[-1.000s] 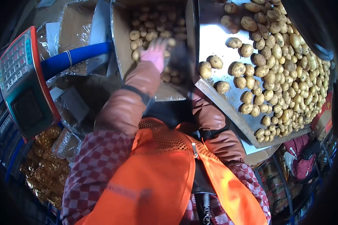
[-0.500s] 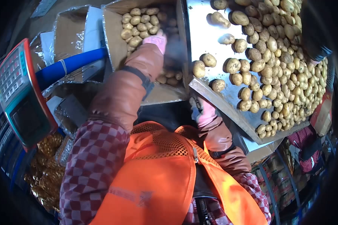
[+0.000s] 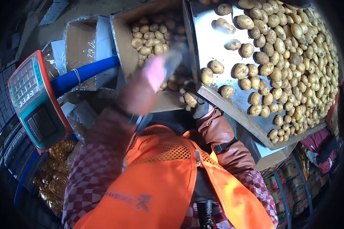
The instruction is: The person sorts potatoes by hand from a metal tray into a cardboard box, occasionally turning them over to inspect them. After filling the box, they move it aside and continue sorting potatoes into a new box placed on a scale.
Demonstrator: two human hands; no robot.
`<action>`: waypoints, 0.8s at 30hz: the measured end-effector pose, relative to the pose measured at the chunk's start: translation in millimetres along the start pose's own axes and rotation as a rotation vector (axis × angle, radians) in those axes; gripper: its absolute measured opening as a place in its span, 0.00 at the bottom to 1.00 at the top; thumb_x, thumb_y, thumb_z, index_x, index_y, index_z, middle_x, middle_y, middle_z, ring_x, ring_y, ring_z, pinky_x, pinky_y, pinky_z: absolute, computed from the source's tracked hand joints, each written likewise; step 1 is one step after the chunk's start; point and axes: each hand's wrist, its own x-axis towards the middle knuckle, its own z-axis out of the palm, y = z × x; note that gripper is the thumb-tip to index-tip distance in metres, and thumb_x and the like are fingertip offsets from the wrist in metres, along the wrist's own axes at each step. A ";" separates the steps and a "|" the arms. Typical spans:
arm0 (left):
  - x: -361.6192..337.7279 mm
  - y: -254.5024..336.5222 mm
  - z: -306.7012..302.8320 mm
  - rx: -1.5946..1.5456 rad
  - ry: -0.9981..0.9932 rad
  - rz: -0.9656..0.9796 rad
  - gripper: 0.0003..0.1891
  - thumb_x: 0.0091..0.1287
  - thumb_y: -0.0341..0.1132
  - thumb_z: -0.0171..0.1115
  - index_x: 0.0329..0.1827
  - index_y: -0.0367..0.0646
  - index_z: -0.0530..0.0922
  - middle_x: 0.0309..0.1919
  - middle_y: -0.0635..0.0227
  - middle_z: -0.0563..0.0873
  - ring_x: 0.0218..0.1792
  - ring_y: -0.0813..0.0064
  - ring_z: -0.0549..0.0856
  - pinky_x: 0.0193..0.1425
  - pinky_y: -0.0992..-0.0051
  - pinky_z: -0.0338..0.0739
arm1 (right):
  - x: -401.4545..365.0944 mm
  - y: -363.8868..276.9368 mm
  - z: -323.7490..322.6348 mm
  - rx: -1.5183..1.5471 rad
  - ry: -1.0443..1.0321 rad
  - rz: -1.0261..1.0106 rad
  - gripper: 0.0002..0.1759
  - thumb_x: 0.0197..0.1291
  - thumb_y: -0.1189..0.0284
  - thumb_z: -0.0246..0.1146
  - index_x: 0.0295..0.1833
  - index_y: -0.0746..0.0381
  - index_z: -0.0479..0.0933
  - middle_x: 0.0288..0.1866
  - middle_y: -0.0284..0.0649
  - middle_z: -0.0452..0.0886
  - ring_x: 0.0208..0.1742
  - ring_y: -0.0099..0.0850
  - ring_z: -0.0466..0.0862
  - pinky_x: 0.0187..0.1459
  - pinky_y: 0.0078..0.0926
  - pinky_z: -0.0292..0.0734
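My left hand, in a pink and grey glove, is smeared by motion above the near part of a cardboard box. I cannot make out its fingers or whether they hold anything. Small potatoes lie heaped in the box. At the box's near right corner, my right hand is closed around a single potato, its fingertips showing on the far side. Close to that hand is the wooden edge of a metal sorting table, with many potatoes spread over it.
A scale display with keypad stands at left on a blue post that reaches to the box. Behind it are plastic-lined boxes. Netted sacks lie lower left. Another person's checked sleeve shows at far right.
My left hand has pulled back from the potatoes in the box toward its near side. My right hand has come up to the box corner and now shows a potato in its fingers.
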 end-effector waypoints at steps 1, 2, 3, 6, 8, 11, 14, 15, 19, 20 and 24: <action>20.5 17.9 -7.6 0.090 0.089 -0.013 0.23 0.71 0.52 0.61 0.61 0.49 0.82 0.56 0.55 0.87 0.60 0.59 0.84 0.67 0.65 0.74 | 3.2 5.9 -7.8 -0.006 0.004 -0.004 0.27 0.71 0.63 0.62 0.71 0.59 0.68 0.58 0.42 0.79 0.50 0.33 0.85 0.30 0.19 0.83; 58.2 10.2 -3.3 0.401 0.161 0.029 0.23 0.71 0.51 0.61 0.65 0.52 0.80 0.60 0.56 0.84 0.64 0.58 0.80 0.71 0.63 0.70 | 2.7 10.9 -12.8 -0.016 0.064 0.014 0.24 0.70 0.63 0.62 0.68 0.59 0.70 0.51 0.40 0.82 0.42 0.32 0.85 0.25 0.22 0.80; 95.9 0.7 2.9 0.710 0.228 0.068 0.23 0.71 0.49 0.60 0.68 0.56 0.78 0.65 0.57 0.81 0.68 0.57 0.76 0.74 0.60 0.66 | -0.8 17.0 -18.0 -0.023 0.130 0.035 0.22 0.69 0.63 0.62 0.65 0.59 0.72 0.44 0.39 0.84 0.34 0.32 0.86 0.20 0.26 0.77; 144.5 -30.1 31.2 1.065 -0.003 -0.206 0.35 0.64 0.49 0.66 0.77 0.65 0.66 0.77 0.61 0.66 0.77 0.52 0.62 0.74 0.38 0.58 | -13.6 24.1 -37.2 -0.148 0.077 0.069 0.26 0.69 0.63 0.62 0.68 0.61 0.68 0.50 0.44 0.81 0.41 0.37 0.86 0.23 0.26 0.80; 96.7 -83.8 53.0 1.256 0.214 0.169 0.35 0.64 0.49 0.65 0.76 0.65 0.66 0.75 0.62 0.67 0.79 0.49 0.56 0.74 0.35 0.56 | -0.9 35.5 -70.0 0.446 -0.318 0.173 0.33 0.68 0.63 0.63 0.73 0.63 0.61 0.60 0.49 0.75 0.50 0.44 0.85 0.28 0.32 0.85; 3.7 -80.7 30.8 1.098 -0.019 0.175 0.30 0.65 0.46 0.64 0.72 0.62 0.72 0.74 0.61 0.68 0.80 0.45 0.52 0.75 0.37 0.56 | 1.8 50.1 -92.0 0.292 -0.425 0.228 0.43 0.64 0.60 0.67 0.77 0.62 0.55 0.66 0.51 0.71 0.57 0.48 0.82 0.34 0.41 0.87; -64.8 -123.7 11.4 1.070 -0.149 0.040 0.25 0.64 0.41 0.63 0.67 0.57 0.77 0.72 0.60 0.70 0.78 0.44 0.57 0.71 0.47 0.68 | -2.8 39.2 -73.4 0.270 -0.329 0.306 0.42 0.63 0.60 0.68 0.76 0.62 0.58 0.64 0.49 0.73 0.55 0.45 0.84 0.33 0.34 0.87; -72.0 -124.7 8.6 1.074 -0.144 0.040 0.25 0.64 0.41 0.63 0.67 0.57 0.77 0.72 0.60 0.70 0.78 0.44 0.57 0.71 0.47 0.68 | -9.5 34.8 -57.0 0.057 -0.334 0.152 0.36 0.66 0.59 0.64 0.74 0.63 0.62 0.60 0.46 0.77 0.50 0.38 0.85 0.30 0.25 0.84; -51.9 -102.3 7.0 0.878 -0.181 -0.141 0.21 0.64 0.34 0.58 0.61 0.53 0.81 0.58 0.55 0.81 0.65 0.50 0.76 0.64 0.57 0.76 | -25.3 14.3 -9.9 -0.349 -0.045 0.131 0.32 0.70 0.56 0.57 0.72 0.63 0.66 0.55 0.40 0.80 0.45 0.31 0.85 0.27 0.19 0.76; -33.8 -83.2 5.0 0.750 -0.145 -0.239 0.19 0.65 0.33 0.56 0.59 0.52 0.82 0.53 0.52 0.84 0.59 0.52 0.81 0.62 0.59 0.77 | -24.0 15.1 -17.2 -0.351 -0.046 0.128 0.32 0.70 0.56 0.57 0.72 0.63 0.66 0.55 0.40 0.80 0.45 0.31 0.85 0.27 0.19 0.76; 30.4 -60.7 4.0 0.755 0.174 -0.022 0.19 0.67 0.32 0.53 0.61 0.50 0.81 0.51 0.54 0.86 0.51 0.50 0.85 0.59 0.56 0.78 | -25.4 23.9 -43.1 -0.140 -0.102 0.161 0.36 0.69 0.50 0.56 0.73 0.64 0.64 0.57 0.40 0.78 0.44 0.32 0.83 0.31 0.24 0.78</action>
